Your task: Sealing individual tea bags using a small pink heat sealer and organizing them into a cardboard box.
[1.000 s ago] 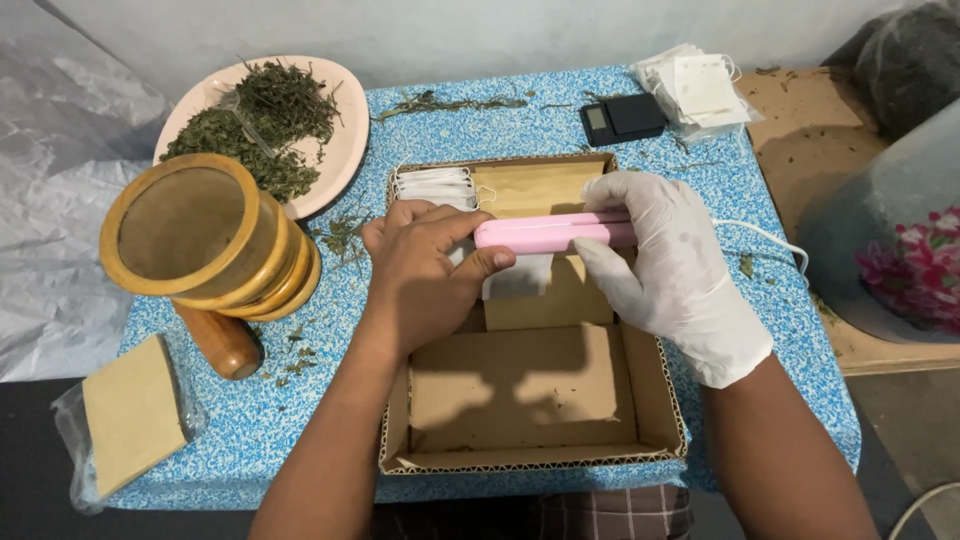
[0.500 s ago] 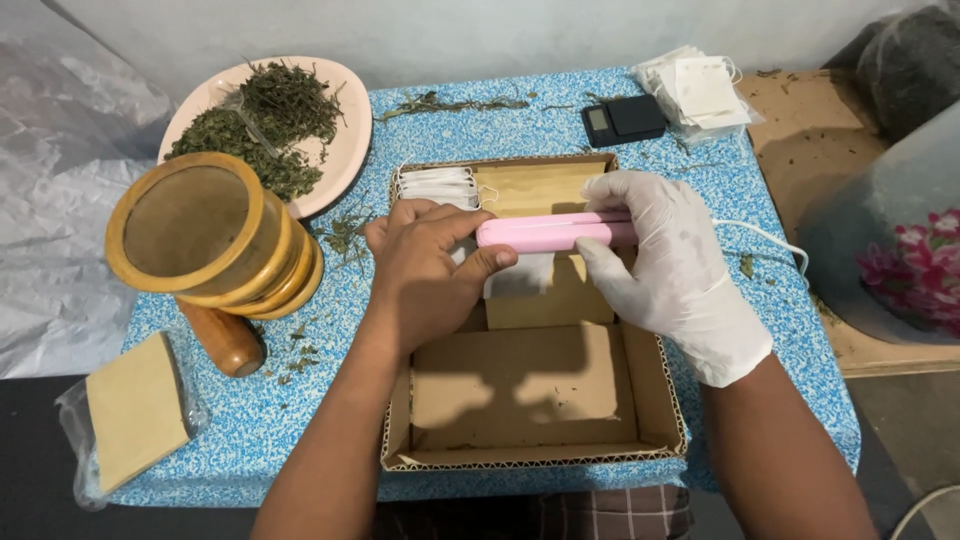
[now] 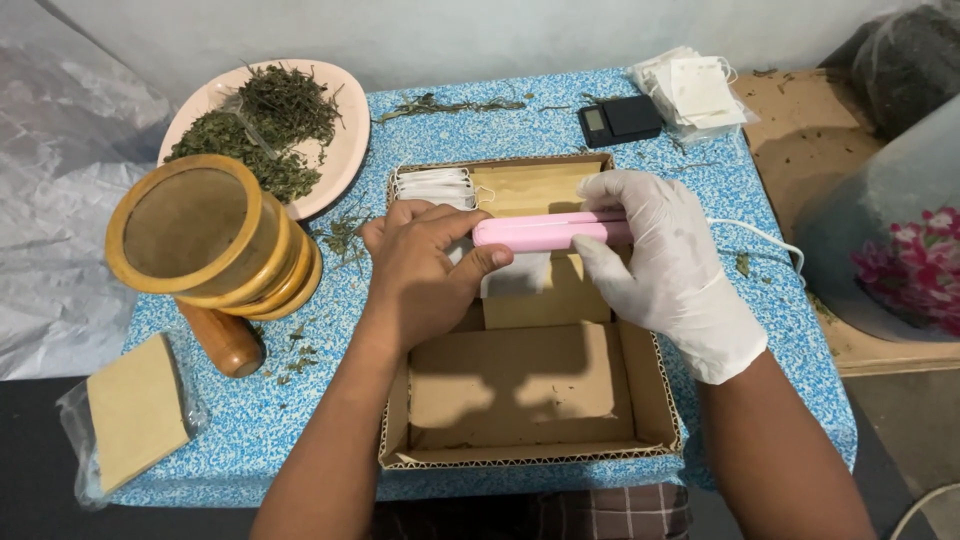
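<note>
A blue speckled desk (image 3: pixel 560 130) carries one shallow cardboard box (image 3: pixel 530 455). Above it, one slim pink sealer (image 3: pixel 545 232) lies level, clamped over one white sachet (image 3: pixel 518 275). The gloved right hand (image 3: pixel 665 265) grasps the sealer; the bare left hand (image 3: pixel 425 270) has its fingers pinching its end.

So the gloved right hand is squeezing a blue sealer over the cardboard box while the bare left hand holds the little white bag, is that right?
Not quite: the sealer is pink, not blue, as the head view shows. The gloved right hand does squeeze it over the cardboard box, and the bare left hand holds the little white bag.
</note>
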